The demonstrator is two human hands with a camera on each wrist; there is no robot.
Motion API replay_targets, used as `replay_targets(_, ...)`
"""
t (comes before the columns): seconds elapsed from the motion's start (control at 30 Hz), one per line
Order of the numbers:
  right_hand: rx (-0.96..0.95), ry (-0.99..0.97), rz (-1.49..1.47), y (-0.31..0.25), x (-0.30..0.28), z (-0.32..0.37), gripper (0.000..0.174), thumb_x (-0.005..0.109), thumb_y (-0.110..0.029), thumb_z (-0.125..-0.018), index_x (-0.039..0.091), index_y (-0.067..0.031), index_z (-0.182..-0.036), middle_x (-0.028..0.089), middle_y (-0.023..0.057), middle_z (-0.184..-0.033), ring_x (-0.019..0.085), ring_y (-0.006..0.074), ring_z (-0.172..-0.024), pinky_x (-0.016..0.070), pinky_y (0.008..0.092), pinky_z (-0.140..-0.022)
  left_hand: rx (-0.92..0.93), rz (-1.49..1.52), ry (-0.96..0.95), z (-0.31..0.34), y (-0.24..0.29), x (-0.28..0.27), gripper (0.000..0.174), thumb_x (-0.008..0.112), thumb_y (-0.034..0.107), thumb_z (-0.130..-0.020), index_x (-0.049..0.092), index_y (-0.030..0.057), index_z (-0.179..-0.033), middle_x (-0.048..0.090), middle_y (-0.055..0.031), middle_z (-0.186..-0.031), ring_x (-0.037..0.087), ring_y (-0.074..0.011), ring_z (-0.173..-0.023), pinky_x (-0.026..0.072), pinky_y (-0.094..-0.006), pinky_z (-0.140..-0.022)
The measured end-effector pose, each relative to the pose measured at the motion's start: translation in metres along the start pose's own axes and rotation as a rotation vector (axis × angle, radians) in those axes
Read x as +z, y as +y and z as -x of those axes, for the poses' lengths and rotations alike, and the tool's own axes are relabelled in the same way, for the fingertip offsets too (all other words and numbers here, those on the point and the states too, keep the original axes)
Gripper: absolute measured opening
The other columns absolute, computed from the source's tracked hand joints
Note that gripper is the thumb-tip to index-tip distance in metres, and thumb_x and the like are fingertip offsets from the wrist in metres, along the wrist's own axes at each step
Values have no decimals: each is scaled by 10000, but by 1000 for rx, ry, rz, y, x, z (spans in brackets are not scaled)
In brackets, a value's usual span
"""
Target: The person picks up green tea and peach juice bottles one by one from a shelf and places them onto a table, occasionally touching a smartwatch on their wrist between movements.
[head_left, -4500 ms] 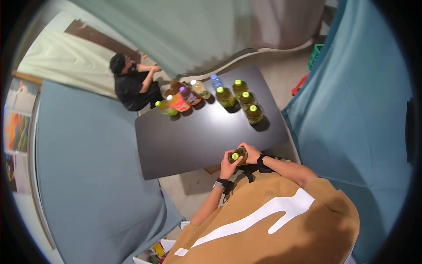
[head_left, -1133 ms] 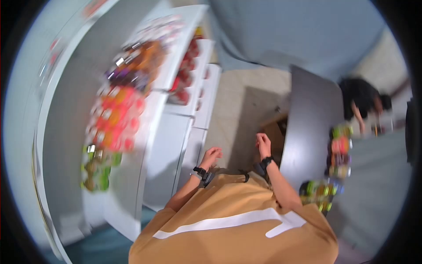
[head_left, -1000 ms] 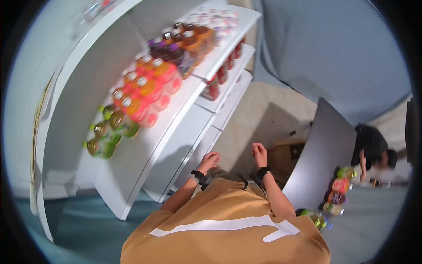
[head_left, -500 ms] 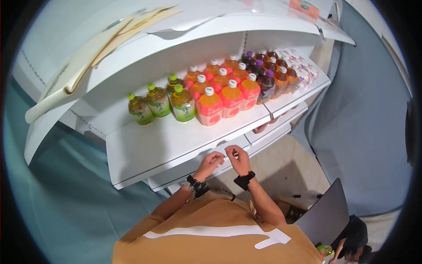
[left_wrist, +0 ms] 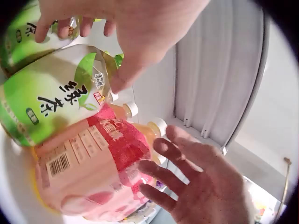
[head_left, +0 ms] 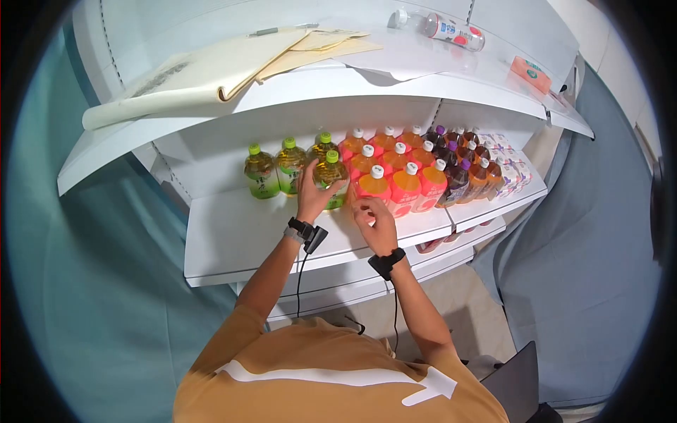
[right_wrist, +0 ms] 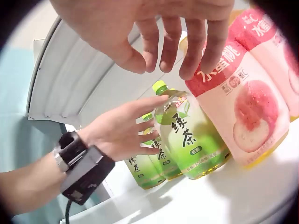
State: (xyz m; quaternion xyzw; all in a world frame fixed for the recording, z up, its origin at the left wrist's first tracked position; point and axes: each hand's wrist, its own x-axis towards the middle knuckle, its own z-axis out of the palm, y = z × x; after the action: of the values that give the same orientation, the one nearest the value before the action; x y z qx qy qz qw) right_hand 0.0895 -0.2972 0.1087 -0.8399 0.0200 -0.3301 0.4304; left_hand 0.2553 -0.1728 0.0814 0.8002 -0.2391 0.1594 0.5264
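Observation:
On the white shelf stand several green tea bottles [head_left: 261, 174] with lime caps. My left hand [head_left: 312, 195] is around the front right one [head_left: 331, 185], thumb on its right and fingers on its left; whether the fingers touch it is unclear. In the left wrist view that bottle [left_wrist: 56, 93] lies beneath my left hand [left_wrist: 135, 28]. My right hand [head_left: 377, 225] is in front of the pink-labelled peach bottles [head_left: 372, 186], holding nothing. Relaxed, spread fingers show on my right hand [right_wrist: 149, 28] in the right wrist view, near a peach bottle [right_wrist: 247, 98].
Dark and purple-capped bottles [head_left: 455, 185] and patterned cartons [head_left: 509, 169] stand at the shelf's right. The upper shelf [head_left: 437, 86] bears paper sheets [head_left: 204, 74], a clear bottle [head_left: 458, 33] and a pink box [head_left: 530, 75]. A dark table [head_left: 513, 384] is at lower right.
The view has turned from the dark table to the shelf. Both hands held a green bottle at the table earlier, then were empty; now the left has reached forward to a shelf bottle.

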Motion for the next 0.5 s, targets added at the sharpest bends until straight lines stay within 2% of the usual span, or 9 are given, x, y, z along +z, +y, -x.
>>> replay_targets(0.13, -12, -47, -35, -5, 2, 2, 210, 670, -168, -925, 665, -17, -1071, 643, 156, -1065, 641, 329, -993, 502, 386, -868, 90, 33, -41, -10, -18, 7, 852, 922, 354, -692, 538, 2, -1366, 525, -185, -1304, 514, -318, -1258, 434, -401, -1053)
replay_targets(0.3, -45, -67, -59, -18, 4, -10, 292, 689, -219, -941, 626, -10, -1135, 618, 179, -1162, 602, 360, -1119, 468, 393, -968, 130, -22, -111, -4, -15, -22, 820, 946, 353, -653, 610, -13, -1305, 564, -137, -1230, 571, -269, -1195, 488, -361, -980)
replay_targets(0.4, -81, -40, -79, -15, 13, -19, 352, 696, -248, -938, 603, -8, -1179, 596, 191, -1212, 579, 367, -1169, 458, 397, -998, 180, 3, -245, 7, -18, -44, 822, 952, 331, -646, 608, 2, -1317, 573, -109, -1199, 575, -243, -1178, 498, -356, -961)
replay_targets(0.5, -138, -32, -78, -21, 21, -25, 390, 700, -274, -937, 594, -5, -1197, 577, 193, -1250, 564, 364, -1194, 452, 397, -1011, 106, 49, -378, 24, 0, -71, 877, 955, 391, -618, 604, -26, -1306, 577, -99, -1245, 595, -245, -1173, 489, -358, -993)
